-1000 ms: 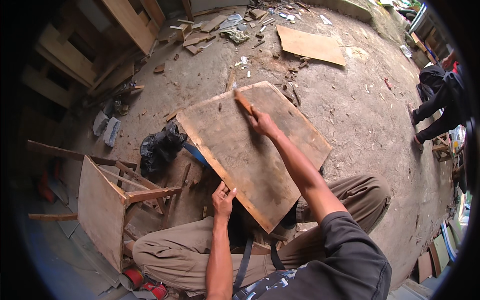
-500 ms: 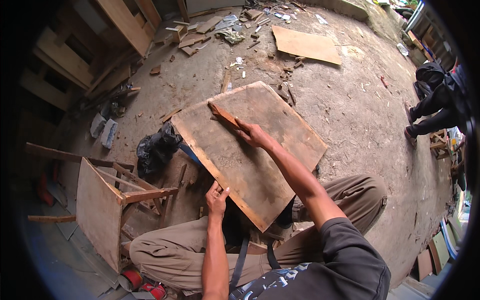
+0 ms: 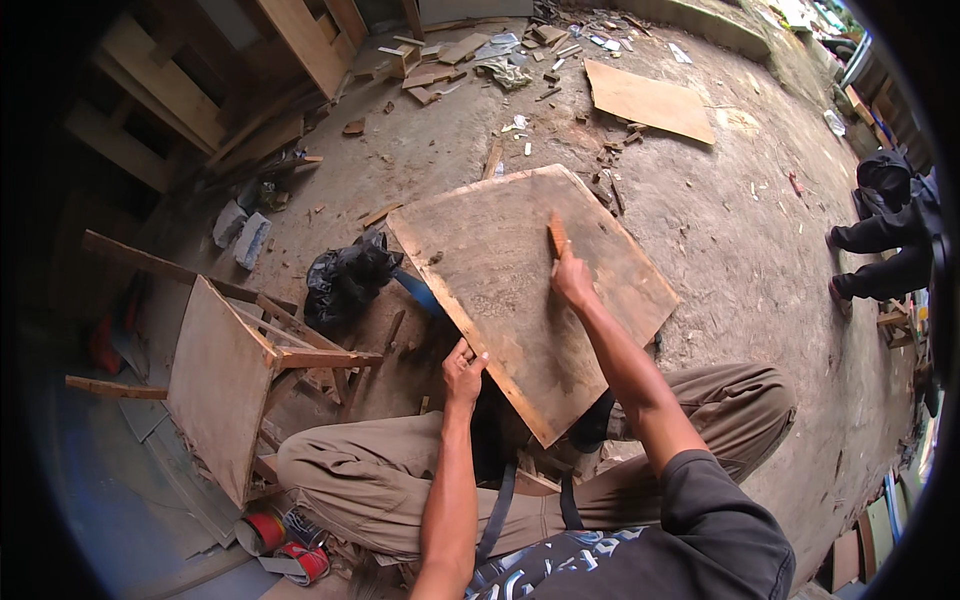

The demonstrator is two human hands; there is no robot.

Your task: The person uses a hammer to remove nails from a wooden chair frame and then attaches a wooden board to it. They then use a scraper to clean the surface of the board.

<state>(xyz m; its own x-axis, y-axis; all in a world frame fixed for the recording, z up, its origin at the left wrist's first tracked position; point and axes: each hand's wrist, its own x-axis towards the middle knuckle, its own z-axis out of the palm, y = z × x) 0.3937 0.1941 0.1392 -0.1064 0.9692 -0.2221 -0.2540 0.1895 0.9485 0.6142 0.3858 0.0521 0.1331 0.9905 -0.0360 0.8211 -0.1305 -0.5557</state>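
A weathered square wooden board [image 3: 500, 270] lies tilted in front of my lap, its surface stained and scuffed. My left hand [image 3: 463, 378] grips its near left edge, the thumb on top and the fingers partly hidden below. Over the board's right half, my right hand [image 3: 572, 276] is closed around a narrow reddish-brown wooden piece [image 3: 556, 236], whose far end points away from me. What kind of tool this piece is, I cannot make out. A small dark lump [image 3: 435, 257] sits near the board's left edge.
To the left stands a wooden stool-like frame [image 3: 225, 390], with a black plastic bag [image 3: 345, 280] beyond it. Red tins [image 3: 300, 563] sit by my left knee. Scrap wood [image 3: 430, 75] and a thin plywood sheet [image 3: 650, 102] lie farther off. Another person [image 3: 890, 235] is at the right.
My right hand has swept the wooden piece from the board's left part across to its right half. The small dark lump stays behind. My left hand keeps hold of the edge; the view has shifted.
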